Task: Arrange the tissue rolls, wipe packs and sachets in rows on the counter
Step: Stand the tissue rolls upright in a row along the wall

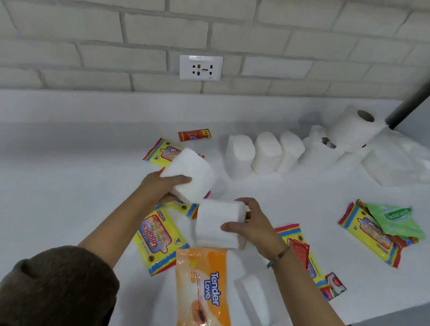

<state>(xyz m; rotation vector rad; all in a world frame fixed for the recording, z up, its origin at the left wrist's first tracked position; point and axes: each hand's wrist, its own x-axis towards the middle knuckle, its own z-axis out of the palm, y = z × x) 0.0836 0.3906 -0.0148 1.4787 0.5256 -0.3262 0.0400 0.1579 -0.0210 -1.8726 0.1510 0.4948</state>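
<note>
Left hand [160, 186] is gripping a plain white tissue roll [192, 174] above the counter [37, 177]; right hand [250, 225] is clutching a second white roll [217, 223] at its four o'clock, just apart.

White tissue rolls [240, 153] sit on the white counter [37, 177] among yellow wipe packs [156, 241] with rainbow-striped edges, an orange pack [201, 293], a green pack [393, 219] and red sachets [194, 134].

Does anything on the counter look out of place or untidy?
Yes. A green wipe pack lies crooked on top of a yellow wipe pack at the right. One unwrapped tissue roll sits tilted on the pile behind the row.
</note>
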